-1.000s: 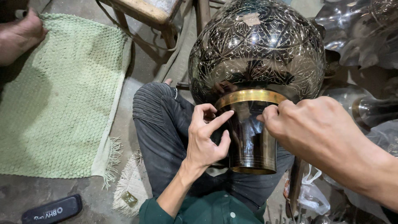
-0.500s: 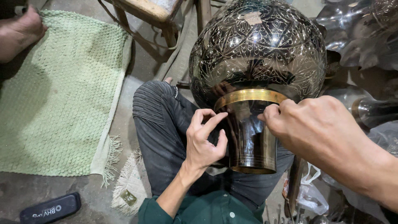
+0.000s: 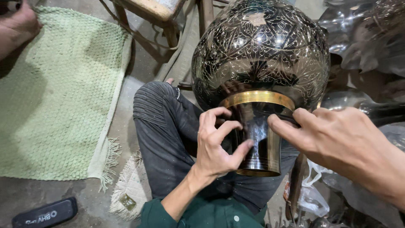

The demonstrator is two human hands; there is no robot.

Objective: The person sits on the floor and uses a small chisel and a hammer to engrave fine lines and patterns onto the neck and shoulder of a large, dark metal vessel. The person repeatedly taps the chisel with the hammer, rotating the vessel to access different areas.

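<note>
Engraved dark metal vase (image 3: 260, 55) on lap, neck toward the body.
Left hand (image 3: 217, 145) pinching the dark neck (image 3: 258, 141) below the brass band (image 3: 258, 98); right hand (image 3: 337, 141) gripping its other side. Green mat (image 3: 55, 93) spread at left; black rectangular case (image 3: 44, 213) near the bottom-left corner.

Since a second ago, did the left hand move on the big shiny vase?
No. The left hand keeps the same spot on the engraved vase's neck, just below the brass band; only the fingers shift slightly.
</note>
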